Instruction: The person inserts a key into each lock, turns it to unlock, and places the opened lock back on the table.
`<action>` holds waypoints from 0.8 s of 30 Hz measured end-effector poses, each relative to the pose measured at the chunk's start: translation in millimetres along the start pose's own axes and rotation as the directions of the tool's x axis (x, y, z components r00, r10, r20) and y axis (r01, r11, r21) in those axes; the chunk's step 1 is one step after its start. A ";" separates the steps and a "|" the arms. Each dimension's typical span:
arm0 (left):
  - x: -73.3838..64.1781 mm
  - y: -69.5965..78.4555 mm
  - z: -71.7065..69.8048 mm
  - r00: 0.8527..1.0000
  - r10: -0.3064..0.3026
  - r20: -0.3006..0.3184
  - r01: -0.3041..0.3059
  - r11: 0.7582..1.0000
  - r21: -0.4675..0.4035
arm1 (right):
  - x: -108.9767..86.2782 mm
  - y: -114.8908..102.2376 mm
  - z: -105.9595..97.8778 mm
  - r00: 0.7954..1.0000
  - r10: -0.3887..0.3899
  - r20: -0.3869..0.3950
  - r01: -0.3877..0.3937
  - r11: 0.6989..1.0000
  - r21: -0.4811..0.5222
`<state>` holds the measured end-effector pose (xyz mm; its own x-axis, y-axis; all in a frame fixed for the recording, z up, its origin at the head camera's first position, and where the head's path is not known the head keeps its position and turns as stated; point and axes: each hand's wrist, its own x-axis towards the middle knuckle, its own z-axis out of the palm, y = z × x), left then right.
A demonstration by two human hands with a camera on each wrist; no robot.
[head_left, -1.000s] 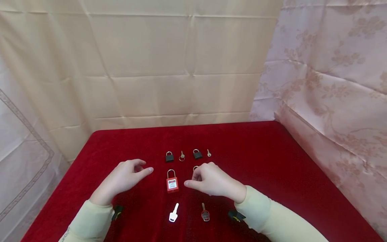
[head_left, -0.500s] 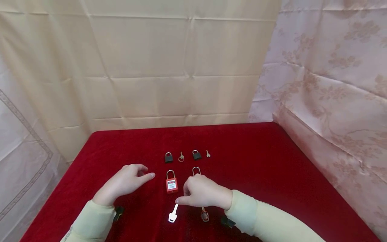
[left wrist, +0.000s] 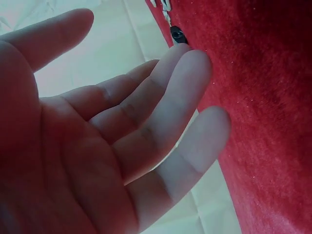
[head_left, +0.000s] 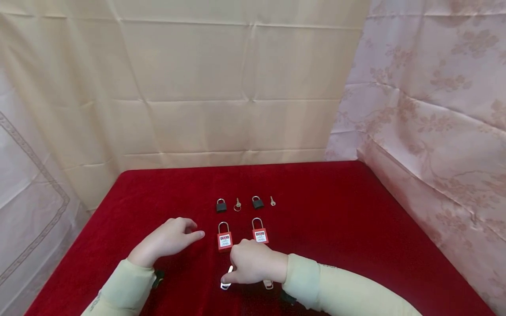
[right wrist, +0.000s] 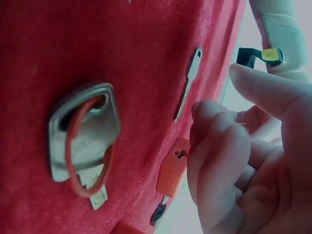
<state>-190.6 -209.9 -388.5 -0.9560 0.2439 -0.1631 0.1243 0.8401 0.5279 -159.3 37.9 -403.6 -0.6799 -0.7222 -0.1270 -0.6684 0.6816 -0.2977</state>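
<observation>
My right hand (head_left: 253, 263) hovers low over the front of the table, thumb apart from loosely curled fingers that hold nothing. It partly hides a large flat silver key (head_left: 225, 286), which in the right wrist view lies past the fingertips. Behind the wrist shows the head of another large key (head_left: 269, 285), whose red ring (right wrist: 71, 141) appears in the right wrist view. Two red padlocks with white labels lie just beyond: the left padlock (head_left: 224, 241) and the right padlock (head_left: 260, 235). My left hand (head_left: 170, 239), relaxed and holding nothing, hovers left of the left red padlock.
Farther back lie a black padlock (head_left: 221, 206), a small key with a ring (head_left: 237, 204), a second black padlock (head_left: 258, 203) and another small key (head_left: 272, 201). Red cloth covers the table (head_left: 336, 210). Pale curtains (head_left: 197, 87) hang behind and at both sides.
My right hand has come nearer and leftward, from beside the right red padlock to over the large silver key, uncovering that padlock. My left hand has shifted slightly right and nearer.
</observation>
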 end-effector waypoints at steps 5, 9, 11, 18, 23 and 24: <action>0.6 -0.6 0.8 1.000 -0.007 0.019 0.007 1.000 -0.001 | 3.1 -6.0 2.1 1.000 0.019 -0.002 -0.019 0.997 -0.070; -0.1 -1.4 1.2 1.000 -0.021 0.022 0.021 1.000 0.001 | 4.4 -8.9 4.4 1.000 0.022 0.014 -0.021 0.998 -0.051; -0.2 -1.9 1.6 0.999 -0.024 0.023 0.024 1.000 0.001 | 4.7 -9.9 6.2 0.999 0.019 0.027 -0.018 0.999 -0.039; -0.5 -3.3 2.8 1.000 -0.026 0.012 0.025 1.000 0.009 | 7.7 -10.7 12.4 0.996 -0.006 0.086 0.010 0.999 -0.053; 0.0 -2.7 3.2 1.000 -0.025 0.013 0.025 1.000 0.008 | 9.9 -10.3 13.6 0.996 0.003 0.087 0.004 0.997 -0.077; 0.1 -2.6 3.2 1.000 -0.027 0.013 0.026 1.000 0.009 | 10.2 -10.2 13.8 0.996 0.002 0.085 0.005 0.997 -0.082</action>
<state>-190.2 -210.5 -392.6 -0.9553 0.2279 -0.1882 0.1012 0.8505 0.5162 -155.3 21.9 -414.9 -0.6530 -0.7283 -0.2076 -0.6943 0.6852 -0.2201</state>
